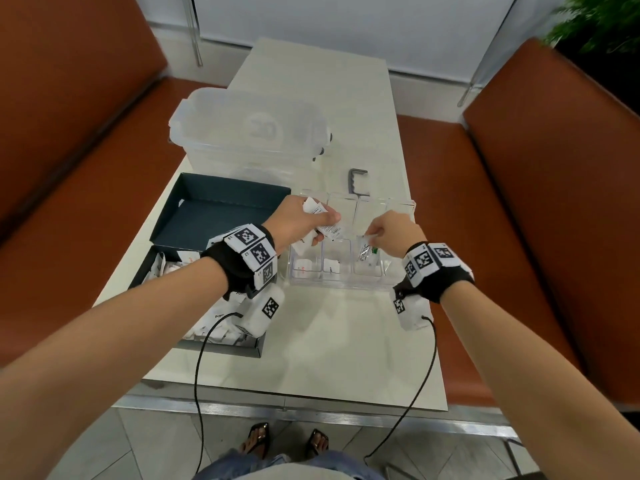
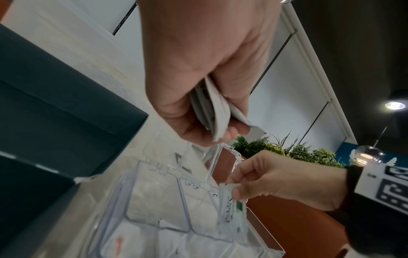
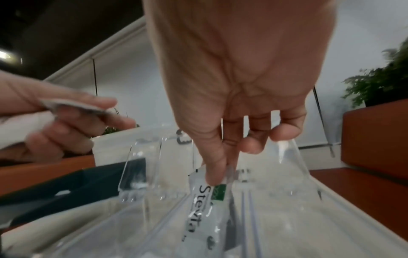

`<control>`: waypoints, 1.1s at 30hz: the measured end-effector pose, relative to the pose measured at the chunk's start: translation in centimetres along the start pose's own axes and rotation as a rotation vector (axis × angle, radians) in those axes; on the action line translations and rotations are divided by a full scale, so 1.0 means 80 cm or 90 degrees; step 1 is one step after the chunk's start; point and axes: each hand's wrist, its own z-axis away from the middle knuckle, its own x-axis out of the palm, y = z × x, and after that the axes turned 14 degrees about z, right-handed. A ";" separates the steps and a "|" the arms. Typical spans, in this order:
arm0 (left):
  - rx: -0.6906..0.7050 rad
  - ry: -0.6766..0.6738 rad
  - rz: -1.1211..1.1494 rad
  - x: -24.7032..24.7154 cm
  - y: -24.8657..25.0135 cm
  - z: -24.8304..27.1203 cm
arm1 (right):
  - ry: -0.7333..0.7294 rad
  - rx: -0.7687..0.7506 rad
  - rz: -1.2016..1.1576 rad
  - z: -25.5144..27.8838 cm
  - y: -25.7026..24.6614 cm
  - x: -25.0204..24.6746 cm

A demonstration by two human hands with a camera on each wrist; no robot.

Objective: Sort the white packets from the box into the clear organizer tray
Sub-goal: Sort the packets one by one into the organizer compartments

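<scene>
Clear organizer tray (image 1: 398, 206) receives 1 Stevia packet (image 3: 205, 206), pinched by the right hand (image 1: 391, 230); left hand (image 1: 298, 220) clutches several packets (image 1: 325, 221). Next, probably: release, draw another.

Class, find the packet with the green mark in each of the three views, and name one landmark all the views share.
Head: green-marked packet, right of centre, pinched by the right hand.
Left wrist: lower right of centre, over the tray's right compartment.
Right wrist: bottom centre, under the fingers.
Shared landmark: clear organizer tray.
</scene>
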 end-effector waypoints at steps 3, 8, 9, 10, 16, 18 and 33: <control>-0.004 -0.004 -0.001 0.002 -0.002 0.001 | -0.006 0.011 0.090 -0.004 -0.011 0.017; -0.007 -0.009 -0.011 0.001 -0.007 0.000 | -0.051 -0.033 0.255 -0.010 -0.014 0.046; -0.008 -0.009 -0.011 0.001 -0.008 0.000 | -0.046 -0.040 0.286 -0.011 -0.013 0.051; -0.008 -0.010 -0.009 0.000 -0.008 0.000 | -0.033 -0.044 0.304 -0.011 -0.011 0.055; -0.003 -0.008 -0.007 -0.003 -0.012 -0.002 | 0.078 -0.047 0.327 -0.011 -0.004 0.068; -0.008 -0.009 -0.004 -0.003 -0.013 -0.003 | 0.078 -0.053 0.359 -0.009 -0.006 0.071; -0.029 -0.010 0.004 0.002 -0.016 -0.005 | 0.114 -0.068 0.343 -0.008 -0.007 0.064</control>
